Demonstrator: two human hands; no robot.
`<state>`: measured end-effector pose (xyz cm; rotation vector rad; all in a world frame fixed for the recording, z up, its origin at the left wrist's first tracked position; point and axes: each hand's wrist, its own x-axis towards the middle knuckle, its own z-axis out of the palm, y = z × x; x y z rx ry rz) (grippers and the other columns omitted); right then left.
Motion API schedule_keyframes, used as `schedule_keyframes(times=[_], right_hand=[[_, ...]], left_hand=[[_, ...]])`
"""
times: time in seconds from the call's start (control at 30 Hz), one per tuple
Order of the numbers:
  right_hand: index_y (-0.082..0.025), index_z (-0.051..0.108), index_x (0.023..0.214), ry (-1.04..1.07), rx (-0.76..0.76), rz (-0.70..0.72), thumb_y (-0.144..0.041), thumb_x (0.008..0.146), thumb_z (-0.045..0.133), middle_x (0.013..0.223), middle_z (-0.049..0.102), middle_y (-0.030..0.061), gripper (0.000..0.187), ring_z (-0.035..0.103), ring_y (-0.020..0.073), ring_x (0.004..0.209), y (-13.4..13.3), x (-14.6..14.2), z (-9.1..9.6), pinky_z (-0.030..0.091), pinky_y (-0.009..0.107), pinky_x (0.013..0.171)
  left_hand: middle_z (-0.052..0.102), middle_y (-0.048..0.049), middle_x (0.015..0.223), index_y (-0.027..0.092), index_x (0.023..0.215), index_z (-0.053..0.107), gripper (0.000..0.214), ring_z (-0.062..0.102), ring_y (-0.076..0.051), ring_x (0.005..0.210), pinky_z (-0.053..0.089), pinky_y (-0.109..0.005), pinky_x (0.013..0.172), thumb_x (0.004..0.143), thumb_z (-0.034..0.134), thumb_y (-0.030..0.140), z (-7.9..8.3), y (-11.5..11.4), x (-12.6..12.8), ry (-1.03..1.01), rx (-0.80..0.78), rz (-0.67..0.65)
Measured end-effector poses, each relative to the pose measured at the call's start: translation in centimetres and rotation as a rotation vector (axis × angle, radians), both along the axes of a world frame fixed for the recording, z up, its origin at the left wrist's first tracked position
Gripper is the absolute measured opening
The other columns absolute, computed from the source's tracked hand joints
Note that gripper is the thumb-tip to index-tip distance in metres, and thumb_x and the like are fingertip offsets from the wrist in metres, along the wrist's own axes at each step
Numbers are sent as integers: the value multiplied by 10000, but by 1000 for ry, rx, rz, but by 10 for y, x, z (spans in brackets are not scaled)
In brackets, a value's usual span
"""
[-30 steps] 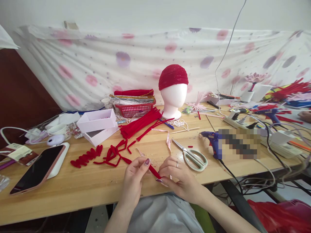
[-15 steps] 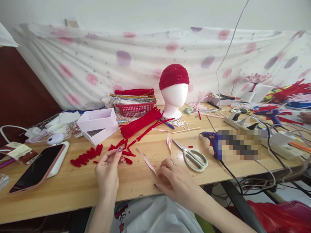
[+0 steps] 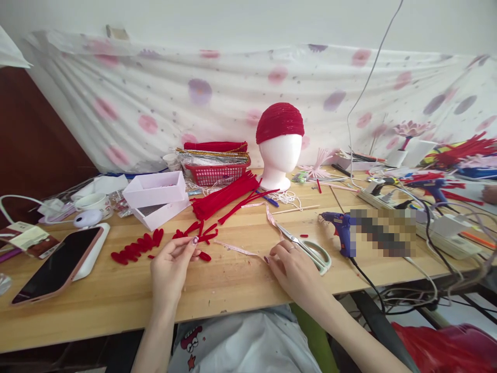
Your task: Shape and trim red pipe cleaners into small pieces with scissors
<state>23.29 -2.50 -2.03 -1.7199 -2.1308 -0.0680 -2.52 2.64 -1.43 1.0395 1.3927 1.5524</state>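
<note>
My left hand (image 3: 173, 264) is raised over the table with thumb and forefinger pinched together; whatever is between them is too small to make out. Beside its fingertips is a short red fuzzy piece (image 3: 205, 256), and a row of red fuzzy loops (image 3: 135, 247) lies to its left. My right hand (image 3: 291, 261) has its fingers curled on a pink tape measure (image 3: 236, 248), whose free end stretches left over the wood. Touching or just behind that hand, scissors with pale green handles (image 3: 317, 254) are partly covered by the fingers.
Red pipe cleaners (image 3: 225, 197) lie in a bundle before a white foam head (image 3: 280, 155) wearing a red cap. A glue gun (image 3: 341, 233) and power strip (image 3: 446, 233) with tangled cables are right; a phone (image 3: 58, 264) and white box (image 3: 155, 194) are left.
My right hand has moved right and away from me to the scissors, drawing the tape measure with it, so its free end lies flatter. My left hand has stayed nearly in place.
</note>
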Motion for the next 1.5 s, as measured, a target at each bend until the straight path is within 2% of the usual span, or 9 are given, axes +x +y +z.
schedule_keyframes(times=[0.17,0.33,0.5,0.63,0.8,1.0,1.1,1.33,1.5], right_hand=[[-164,631,943,-78,-95,-26,-236,974,524,1068,653,103,134,653,214,895,23,-4,33,467,307,764],[-128,651,1043,-222,-108,-68,-125,961,518,1058,672,108,157,652,228,968,105,-9,62,508,340,808],[-155,593,1235,-382,-146,-41,-315,955,616,1242,617,107,323,644,236,1037,176,-18,64,558,433,868],[-148,591,1239,-485,-168,-39,-310,954,617,1245,614,113,328,643,239,1039,197,-20,57,556,434,869],[-157,588,1243,-563,-168,-26,-311,957,612,1247,614,105,325,643,238,1039,209,-18,53,557,438,867],[-133,592,1236,-590,-117,-9,-308,949,626,1243,614,123,337,643,243,1042,212,-19,59,555,433,872],[-135,590,1239,-567,-68,-33,-307,950,624,1242,614,120,338,643,244,1044,209,-16,68,555,436,872],[-156,582,1250,-371,11,-85,-318,957,611,1247,612,101,336,636,246,1058,193,-1,97,544,459,889],[-90,599,1151,-130,-91,-54,-85,972,433,975,715,157,244,673,242,902,148,-6,84,486,315,761]], left_hand=[[726,-28,638,232,659,713,85,643,-217,591,498,-316,595,650,688,313,-7,1,-8,552,-16,-141],[700,-52,778,213,785,725,172,608,-196,638,497,-316,620,814,582,305,-7,-5,-5,818,222,-94],[718,-75,1140,250,1028,747,314,612,-250,1071,498,-439,947,919,463,173,-15,-6,9,990,500,-445],[729,-122,1143,178,1064,736,307,631,-298,1045,510,-510,929,919,466,194,-31,1,7,1112,408,-345],[710,-164,1126,152,1025,734,286,626,-339,1046,495,-519,946,898,492,239,-37,6,0,1121,314,-28],[649,-95,1323,187,1255,639,566,572,-253,1226,465,-454,1039,828,334,-24,-40,6,15,1128,406,-295],[664,-101,1310,160,1225,661,612,583,-244,1221,460,-454,1049,781,314,-79,-45,8,19,1151,410,-378],[718,-94,990,194,992,711,286,658,-255,930,544,-427,858,925,435,155,-31,4,15,1056,364,-336],[647,-78,834,215,741,626,231,626,-273,814,520,-423,751,892,451,217,-25,2,18,988,284,-297]])
